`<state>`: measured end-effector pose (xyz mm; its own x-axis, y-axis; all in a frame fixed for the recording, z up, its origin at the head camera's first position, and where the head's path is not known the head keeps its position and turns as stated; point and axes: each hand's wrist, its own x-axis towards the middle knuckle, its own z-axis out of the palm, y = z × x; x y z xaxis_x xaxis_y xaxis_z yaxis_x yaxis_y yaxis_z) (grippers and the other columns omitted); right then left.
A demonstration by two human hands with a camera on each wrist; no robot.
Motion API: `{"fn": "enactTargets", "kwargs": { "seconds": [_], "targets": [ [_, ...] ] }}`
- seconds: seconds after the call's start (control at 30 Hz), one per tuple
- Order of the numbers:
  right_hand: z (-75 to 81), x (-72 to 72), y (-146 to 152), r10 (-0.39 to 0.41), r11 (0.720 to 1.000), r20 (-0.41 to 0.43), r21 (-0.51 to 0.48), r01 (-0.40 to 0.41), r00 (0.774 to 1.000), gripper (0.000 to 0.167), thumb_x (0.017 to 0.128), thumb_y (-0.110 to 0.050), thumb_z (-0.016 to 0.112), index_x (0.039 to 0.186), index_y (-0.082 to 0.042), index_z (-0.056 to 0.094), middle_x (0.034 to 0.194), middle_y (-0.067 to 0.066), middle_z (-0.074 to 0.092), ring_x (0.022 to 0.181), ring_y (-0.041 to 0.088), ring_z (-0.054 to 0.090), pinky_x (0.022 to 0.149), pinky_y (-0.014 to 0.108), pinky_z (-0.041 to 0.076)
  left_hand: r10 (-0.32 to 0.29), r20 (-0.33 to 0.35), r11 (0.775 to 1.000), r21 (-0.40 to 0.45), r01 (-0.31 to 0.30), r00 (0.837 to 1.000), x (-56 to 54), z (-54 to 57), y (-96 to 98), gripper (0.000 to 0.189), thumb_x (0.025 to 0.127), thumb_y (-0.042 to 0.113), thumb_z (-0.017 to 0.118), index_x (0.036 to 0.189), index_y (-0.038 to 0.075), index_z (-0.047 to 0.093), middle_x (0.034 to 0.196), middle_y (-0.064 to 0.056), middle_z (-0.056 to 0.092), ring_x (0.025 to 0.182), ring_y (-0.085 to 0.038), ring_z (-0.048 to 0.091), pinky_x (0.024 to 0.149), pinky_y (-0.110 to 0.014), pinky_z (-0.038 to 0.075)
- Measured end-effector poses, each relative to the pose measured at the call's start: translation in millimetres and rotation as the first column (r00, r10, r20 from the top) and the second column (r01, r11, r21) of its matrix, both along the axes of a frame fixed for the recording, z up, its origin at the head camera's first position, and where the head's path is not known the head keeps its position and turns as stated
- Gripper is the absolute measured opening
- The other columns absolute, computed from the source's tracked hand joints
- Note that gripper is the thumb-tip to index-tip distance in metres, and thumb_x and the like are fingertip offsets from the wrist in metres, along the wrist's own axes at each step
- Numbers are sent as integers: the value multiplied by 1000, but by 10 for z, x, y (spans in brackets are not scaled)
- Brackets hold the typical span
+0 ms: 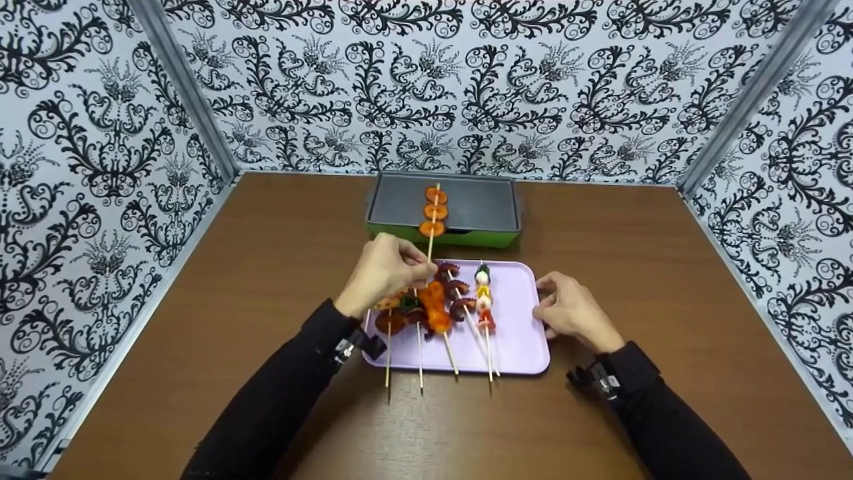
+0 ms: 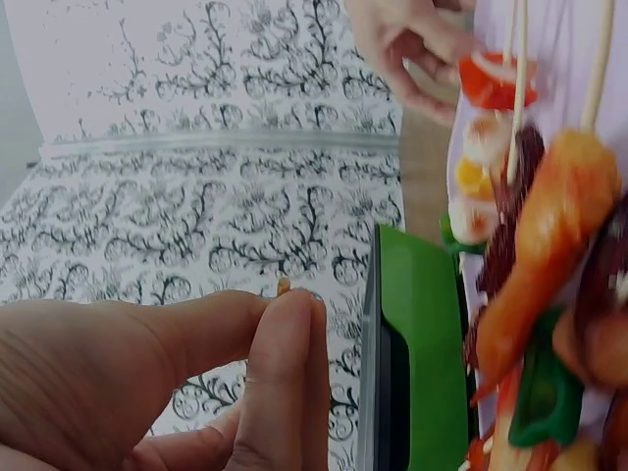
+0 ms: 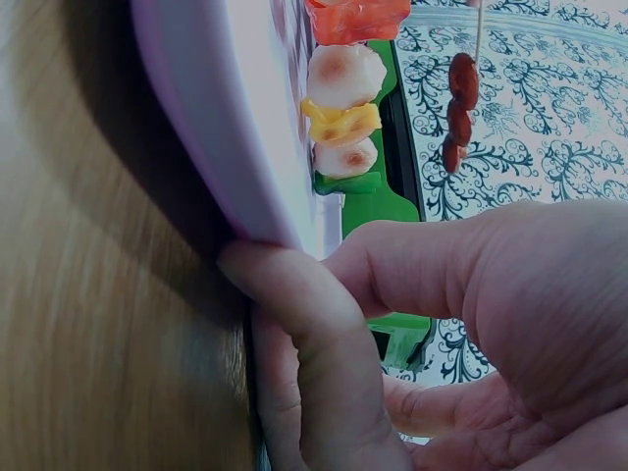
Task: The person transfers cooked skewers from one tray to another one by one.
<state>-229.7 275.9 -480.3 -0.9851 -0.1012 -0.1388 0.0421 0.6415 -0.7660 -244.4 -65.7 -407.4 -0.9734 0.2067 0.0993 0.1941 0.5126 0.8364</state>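
My left hand [image 1: 388,270] pinches the lower stick of a skewer [image 1: 435,212] with three round orange slices. The slices are above the grey plate of a green tabletop grill [image 1: 490,207]; whether they touch it I cannot tell. In the left wrist view only the stick's end shows at the fingertips. My right hand [image 1: 572,310] grips the right rim of a lilac tray [image 1: 523,343], thumb and fingers around the edge [image 3: 240,128]. On the tray lie a drumstick skewer [image 1: 436,308], a dark tentacle skewer [image 1: 457,289] and a mixed skewer with white and yellow pieces [image 1: 484,301].
More skewers [image 1: 390,324] lie at the tray's left side, partly beneath my left hand. Several sticks poke past the tray's front edge. Behind the brown wooden table [image 1: 286,220] stand patterned walls [image 1: 426,87], with the grill near the back one.
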Motion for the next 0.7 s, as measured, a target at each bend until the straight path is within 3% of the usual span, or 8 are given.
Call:
{"fn": "enactTargets", "kwargs": {
  "seconds": [0.23,0.43,0.7],
  "targets": [
    [0,-4,0,12,1000,-19,0,-12,1000,51,78,1,65,128,4,54,91,17,67,64,24,69,49,39,64,-73,37,997,39,71,997,175,0,111,9,83,21,85,83,15,78,73,2,73,61,-18,73,55,-32,64],
    [-6,-7,1,12,1000,-22,-13,-12,1000,51,78,3,65,128,5,54,91,18,67,65,25,69,49,39,64,-70,-46,995,-70,67,997,287,-44,209,13,80,30,87,78,22,77,70,10,71,60,-9,68,59,-25,59],
    [-5,1,-6,7,1000,-8,-21,-7,1000,53,78,4,65,130,5,52,90,18,67,61,24,69,50,40,64,-119,-90,990,-81,111,989,453,-97,360,15,79,29,87,77,20,75,68,11,69,59,-6,64,55,-24,55]
  ]
}}
